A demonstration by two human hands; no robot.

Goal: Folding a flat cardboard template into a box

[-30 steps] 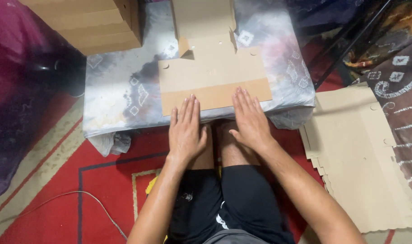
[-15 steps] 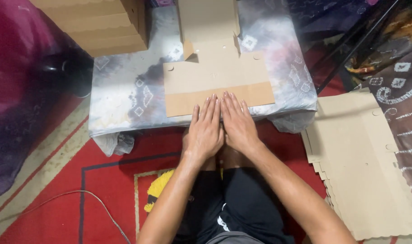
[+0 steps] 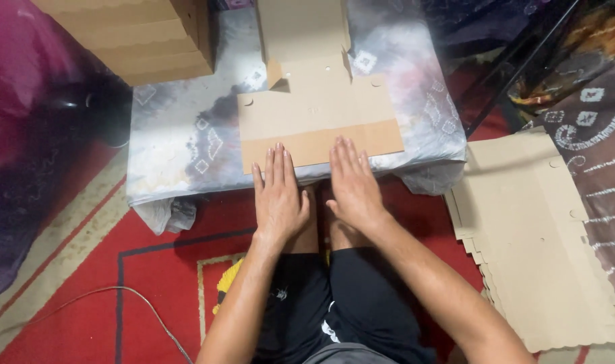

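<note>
brown cardboard is what both hands work on. nearest, the left hand (image 3: 279,199) and right hand (image 3: 351,185) lie flat and open, side by side but slightly apart, fingertips pressing the near folded flap of the cardboard blank (image 3: 317,114) at the low table's (image 3: 186,155) front edge. that front flap looks creased; the far flaps stand only partly raised, so most folding seems left. flat blanks (image 3: 536,243) are stacked to the right on the floor, finished boxes (image 3: 139,37) at far left; bare tabletop lies between.

Brown cardboard sheet (image 3: 317,118) (red rug (image 3: 152,269))
</note>
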